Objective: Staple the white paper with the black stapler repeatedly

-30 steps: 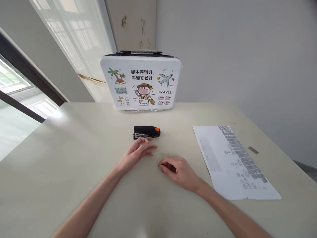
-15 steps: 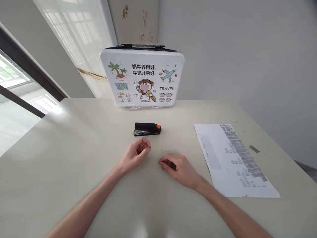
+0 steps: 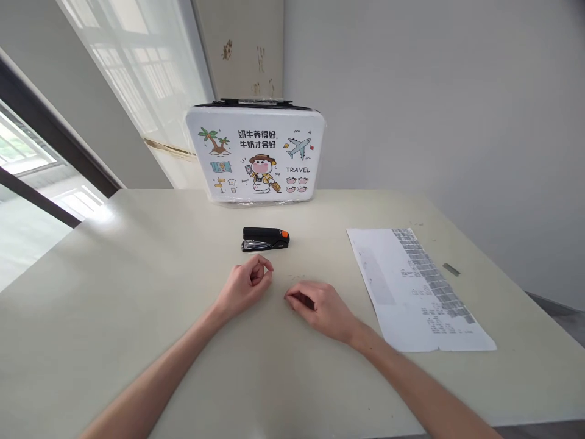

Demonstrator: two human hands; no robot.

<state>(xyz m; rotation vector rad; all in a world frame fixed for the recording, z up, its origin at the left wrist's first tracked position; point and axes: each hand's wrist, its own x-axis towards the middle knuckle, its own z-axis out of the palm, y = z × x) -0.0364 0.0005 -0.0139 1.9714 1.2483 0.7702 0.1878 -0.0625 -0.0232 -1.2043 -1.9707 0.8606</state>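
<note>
My left hand (image 3: 247,285) rests on the table just in front of the black stapler (image 3: 265,239), its fingers curled in toward the thumb with nothing visible in them. To its right, my right hand (image 3: 322,306) lies with thumb and fingertips pressed together; no object shows between them. The two hands are apart, a small gap between their fingertips. The stapler has an orange patch at its right end and lies sideways, touched by neither hand. A printed sheet of paper (image 3: 379,317) with dark grey blocks along its right side lies beyond my right hand.
A white case (image 3: 274,131) with cartoon pictures and a black handle, wrapped in clear film, stands upright at the back of the table (image 3: 114,292). A small grey metallic strip (image 3: 451,269) lies right of the paper. Walls rise behind the table; a window (image 3: 27,146) is at left.
My view has shifted slightly, so the case sits a little lower and the stapler and paper a little further left in the picture. Both hands keep almost the same pose.
</note>
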